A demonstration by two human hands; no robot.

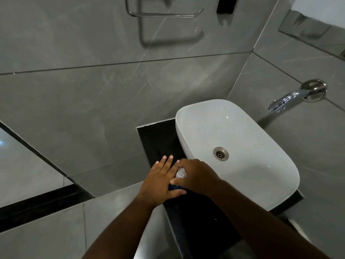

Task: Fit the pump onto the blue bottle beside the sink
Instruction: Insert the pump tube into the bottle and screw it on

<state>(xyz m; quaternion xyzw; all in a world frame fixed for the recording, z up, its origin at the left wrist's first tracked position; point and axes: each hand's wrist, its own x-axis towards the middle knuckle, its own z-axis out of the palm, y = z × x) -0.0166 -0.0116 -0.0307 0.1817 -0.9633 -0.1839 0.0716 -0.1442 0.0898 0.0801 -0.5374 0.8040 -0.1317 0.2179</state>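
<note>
The blue bottle [176, 187] stands on the black counter [158, 139] just left of the white sink [205, 120]; only a sliver of blue shows between my hands. A white pump [181, 173] sits at its top. My left hand [160, 181] lies against the bottle's left side, fingers stretched forward and thumb wrapped under it. My right hand [197, 177] is curled over the pump from the right, covering most of it. Whether the pump is seated on the neck is hidden.
A chrome tap [291, 99] juts from the right wall above the sink. A chrome towel ring [162, 14] and a black fixture [226, 5] hang on the far tiled wall. The counter's left edge drops to grey floor tiles.
</note>
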